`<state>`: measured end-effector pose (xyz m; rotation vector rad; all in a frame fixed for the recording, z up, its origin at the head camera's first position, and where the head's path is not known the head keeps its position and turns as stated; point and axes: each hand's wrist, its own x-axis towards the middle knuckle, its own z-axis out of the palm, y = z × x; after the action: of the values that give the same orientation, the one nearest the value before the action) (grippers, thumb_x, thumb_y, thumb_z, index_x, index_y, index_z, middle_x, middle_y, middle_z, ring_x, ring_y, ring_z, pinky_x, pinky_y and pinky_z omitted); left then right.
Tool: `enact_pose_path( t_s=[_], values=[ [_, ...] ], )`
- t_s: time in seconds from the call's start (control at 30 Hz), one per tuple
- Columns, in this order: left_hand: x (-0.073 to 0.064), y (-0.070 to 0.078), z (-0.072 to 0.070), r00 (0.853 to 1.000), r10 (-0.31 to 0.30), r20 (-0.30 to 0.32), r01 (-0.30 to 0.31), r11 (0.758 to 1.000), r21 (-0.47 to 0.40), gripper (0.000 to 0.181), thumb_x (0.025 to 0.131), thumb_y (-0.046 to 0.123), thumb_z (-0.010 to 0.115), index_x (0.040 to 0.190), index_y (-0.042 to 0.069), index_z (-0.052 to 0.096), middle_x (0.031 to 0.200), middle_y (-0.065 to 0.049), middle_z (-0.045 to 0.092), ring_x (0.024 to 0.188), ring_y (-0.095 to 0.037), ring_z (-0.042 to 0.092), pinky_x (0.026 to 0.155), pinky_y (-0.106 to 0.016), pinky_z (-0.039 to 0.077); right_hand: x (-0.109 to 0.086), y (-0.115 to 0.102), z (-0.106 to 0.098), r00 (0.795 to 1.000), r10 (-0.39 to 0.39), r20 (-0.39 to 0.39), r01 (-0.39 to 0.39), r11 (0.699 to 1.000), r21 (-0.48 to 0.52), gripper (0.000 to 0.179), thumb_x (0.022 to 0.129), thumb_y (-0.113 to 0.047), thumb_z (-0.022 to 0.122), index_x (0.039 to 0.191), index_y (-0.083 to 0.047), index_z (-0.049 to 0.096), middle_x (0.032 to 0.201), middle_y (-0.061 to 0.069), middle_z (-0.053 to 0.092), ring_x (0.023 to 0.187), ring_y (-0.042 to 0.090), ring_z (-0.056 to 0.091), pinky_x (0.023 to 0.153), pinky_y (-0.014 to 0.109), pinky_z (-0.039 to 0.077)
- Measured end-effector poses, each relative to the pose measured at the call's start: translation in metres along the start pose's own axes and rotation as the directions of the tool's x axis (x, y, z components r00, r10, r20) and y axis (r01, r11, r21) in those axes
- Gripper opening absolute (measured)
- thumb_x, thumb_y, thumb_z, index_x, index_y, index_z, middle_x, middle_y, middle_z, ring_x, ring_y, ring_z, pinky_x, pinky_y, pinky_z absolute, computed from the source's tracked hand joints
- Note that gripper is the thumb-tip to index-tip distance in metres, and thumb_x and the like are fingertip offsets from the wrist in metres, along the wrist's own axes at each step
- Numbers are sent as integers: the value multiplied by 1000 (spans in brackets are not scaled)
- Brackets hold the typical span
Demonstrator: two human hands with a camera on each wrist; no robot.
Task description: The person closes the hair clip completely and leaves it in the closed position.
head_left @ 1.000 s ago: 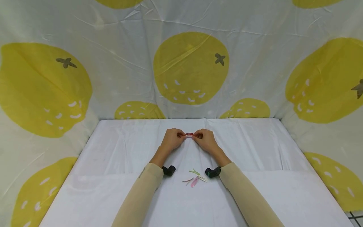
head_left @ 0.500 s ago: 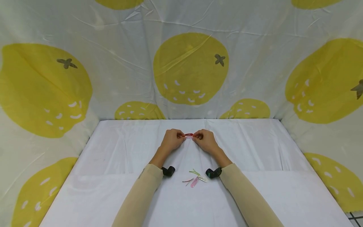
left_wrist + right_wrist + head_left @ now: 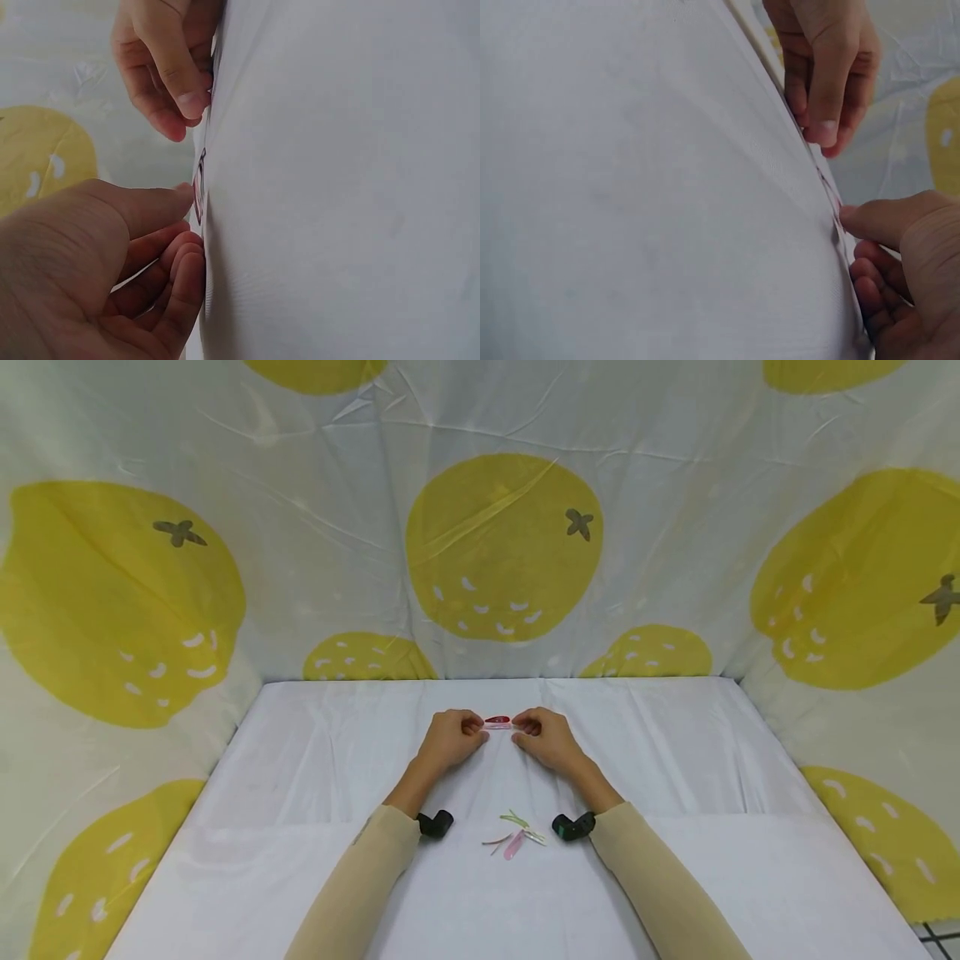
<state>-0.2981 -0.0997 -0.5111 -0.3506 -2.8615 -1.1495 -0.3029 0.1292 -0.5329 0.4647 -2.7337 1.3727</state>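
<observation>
A red snap hair clip (image 3: 497,719) lies crosswise at the far part of the table, and a pale pink hair clip (image 3: 497,727) lies parallel just in front of it. My left hand (image 3: 452,739) is at their left end, thumb and forefinger parted. At the right end is my right hand (image 3: 551,742), its thumb also apart from the forefinger. Neither hand grips a clip. Seen edge-on in the left wrist view, a clip (image 3: 199,187) lies flat by my left thumb tip. The right wrist view shows the clips only as a thin, blurred line.
Nearer me, between the forearms, lies a loose group: a green hair clip (image 3: 513,818), a pink one (image 3: 514,845), a thin reddish one (image 3: 497,841) and a pale one (image 3: 535,837). A white cloth covers the table (image 3: 675,877). A lemon-print curtain (image 3: 322,552) hangs behind.
Both hands have let go of the pale pink clip and drawn slightly apart, thumbs opening toward me. The clips stay side by side on the table; the nearer group has not moved.
</observation>
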Motion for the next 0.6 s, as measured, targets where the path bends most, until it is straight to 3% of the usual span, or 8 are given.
enact_pose_path(
  t_s=[0.23,0.4,0.6],
  values=[
    [-12,-3,-6,1000,24,10,-23,1000,-11,19,89,23,81,103,10,77,86,1,71,81,-12,65,80,-32,56,-9,-2,-6,999,-25,22,25,1000,10,27,91,-17,79,116,-10,74,108,5,73,99,19,67,93,37,55],
    [-19,-7,-9,998,40,46,-39,999,-28,21,89,22,82,107,12,77,91,2,71,84,-10,63,81,-30,55,-16,-5,-11,997,-41,58,40,999,4,29,93,-21,78,119,-10,73,109,4,72,100,19,66,94,39,55],
    [-28,-7,-13,991,103,84,-100,994,-48,22,90,21,80,110,13,77,94,3,72,84,-9,63,81,-29,54,-24,-10,-17,994,-68,90,69,998,0,30,93,-25,77,119,-11,73,110,1,73,100,17,65,94,37,55]
  ],
)
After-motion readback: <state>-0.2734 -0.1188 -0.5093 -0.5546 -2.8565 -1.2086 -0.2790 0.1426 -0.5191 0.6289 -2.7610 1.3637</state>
